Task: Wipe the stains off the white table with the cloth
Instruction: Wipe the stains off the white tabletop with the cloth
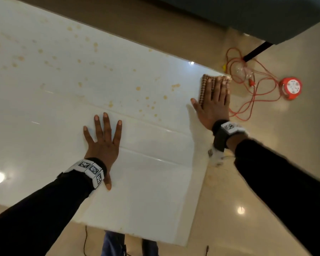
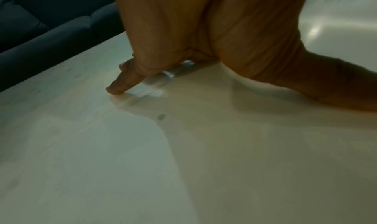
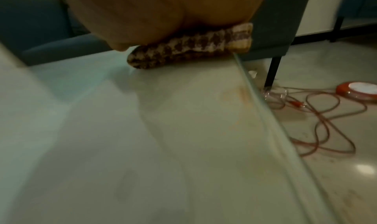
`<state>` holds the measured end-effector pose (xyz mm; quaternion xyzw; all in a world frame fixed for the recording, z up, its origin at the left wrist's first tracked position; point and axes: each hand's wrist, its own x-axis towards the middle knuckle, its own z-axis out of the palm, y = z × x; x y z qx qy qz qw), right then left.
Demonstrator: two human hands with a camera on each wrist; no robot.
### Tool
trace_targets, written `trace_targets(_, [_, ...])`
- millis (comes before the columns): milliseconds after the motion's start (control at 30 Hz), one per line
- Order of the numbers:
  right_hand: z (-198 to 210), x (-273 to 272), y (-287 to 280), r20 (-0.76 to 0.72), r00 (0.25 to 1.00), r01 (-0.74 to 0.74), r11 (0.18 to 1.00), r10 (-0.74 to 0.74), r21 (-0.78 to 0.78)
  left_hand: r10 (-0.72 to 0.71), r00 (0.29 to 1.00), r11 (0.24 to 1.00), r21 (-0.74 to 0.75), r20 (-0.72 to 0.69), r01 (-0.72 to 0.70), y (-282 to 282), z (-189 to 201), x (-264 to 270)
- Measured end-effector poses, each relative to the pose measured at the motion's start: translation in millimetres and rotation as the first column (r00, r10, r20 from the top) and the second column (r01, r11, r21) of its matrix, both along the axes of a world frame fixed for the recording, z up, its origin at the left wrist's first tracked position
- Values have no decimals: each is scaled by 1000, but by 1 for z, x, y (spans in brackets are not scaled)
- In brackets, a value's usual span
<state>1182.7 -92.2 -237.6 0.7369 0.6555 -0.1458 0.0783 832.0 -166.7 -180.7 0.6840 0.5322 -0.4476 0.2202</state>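
The white table (image 1: 44, 115) carries many small orange-brown stains (image 1: 138, 88) across its far half. A folded brown-and-cream checked cloth (image 1: 205, 85) lies at the table's far right corner. My right hand (image 1: 213, 100) presses flat on the cloth with straight fingers; in the right wrist view the cloth (image 3: 189, 48) shows under the palm at the table edge. My left hand (image 1: 103, 137) lies flat on the table (image 2: 183, 163) with fingers spread, well left of the cloth, holding nothing. In the left wrist view one of its fingers (image 2: 122, 82) touches the surface.
The table's right edge (image 3: 271, 130) drops to a glossy floor. A red cable (image 1: 253, 100) and its round red reel (image 1: 291, 88) lie on the floor right of the corner. A dark chair with a black leg (image 3: 272, 71) stands beyond the corner.
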Motion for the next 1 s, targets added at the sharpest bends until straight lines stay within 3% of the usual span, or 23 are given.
trace_targets(167, [5, -36, -126, -70, 981, -185, 981, 181, -56, 34, 999, 999, -9, 14, -34, -2, 4, -1])
trace_targets(267, [1, -17, -88, -90, 982, -168, 985, 165, -25, 13, 1000, 1000, -1, 0, -13, 0, 2, -3])
trace_targets(400, [-1, 8, 23, -53, 991, 125, 992, -123, 20, 6, 1000, 1000, 11, 17, -6, -3, -3, -3])
trace_targets(500, [0, 5, 40, -67, 981, 184, 983, -184, -11, 13, 1000, 1000, 8, 19, -13, -1, -4, -4])
trace_targets(633, [6, -38, -59, -6, 999, -36, 999, 36, 8, 20, 999, 1000, 16, 35, -20, 1, -1, -3])
trace_targets(733, [6, -64, -127, -36, 966, -256, 966, 254, -38, 28, 999, 999, 16, 46, -29, -2, -2, -1])
trace_targets(833, [-3, -54, -84, -16, 964, -267, 964, 267, 22, 22, 998, 999, 33, 54, -23, -1, -5, -4])
trace_targets(1000, [-4, -39, 48, -30, 999, 24, 1000, -25, -13, 1, 998, 998, 70, 70, -6, -3, -9, -6])
